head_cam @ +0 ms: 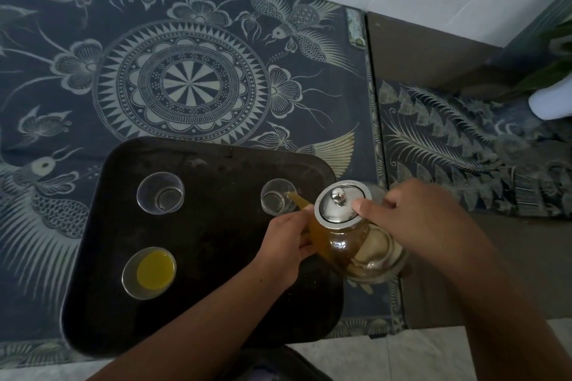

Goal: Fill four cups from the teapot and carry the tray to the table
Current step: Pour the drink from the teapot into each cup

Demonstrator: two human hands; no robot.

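A dark tray [216, 260] lies on a patterned cloth. Three small glass cups show on it. The front-left cup [149, 273] holds yellow tea, and the back-left cup [160, 193] is empty. A glass teapot [365, 252] with a steel lid is tilted over the tray's right edge, and amber tea runs from its spout into the back-right cup [276, 196]. My right hand [414, 223] grips the teapot from the right, thumb on the lid. My left hand [286, 247] presses against the pot's left side below the spout. It hides the tray's front-right area.
The dark blue cloth [185, 80] with a mandala and bird print covers the low surface. To the right lie a brown ledge [433, 49], another printed cloth [464, 139] and a white pot [551, 102] with green leaves. Pale floor [402, 356] shows at the bottom.
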